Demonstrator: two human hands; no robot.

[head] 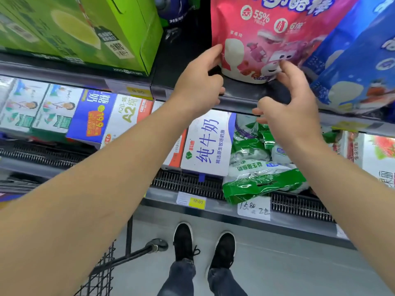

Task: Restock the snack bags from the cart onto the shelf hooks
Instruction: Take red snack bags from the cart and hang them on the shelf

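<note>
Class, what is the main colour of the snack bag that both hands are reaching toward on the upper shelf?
Pink, shading to white at its bottom: the snack bag, seen clearly in the head view.

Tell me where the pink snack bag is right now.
In the head view the pink snack bag is at upper centre-right, its bottom at the upper shelf's edge, between the green carton and blue bags, with the left hand touching its lower-left edge.

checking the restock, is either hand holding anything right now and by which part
The left hand touches the pink snack bag at its lower left edge; a firm grip cannot be told. The right hand is open, holding nothing.
</note>
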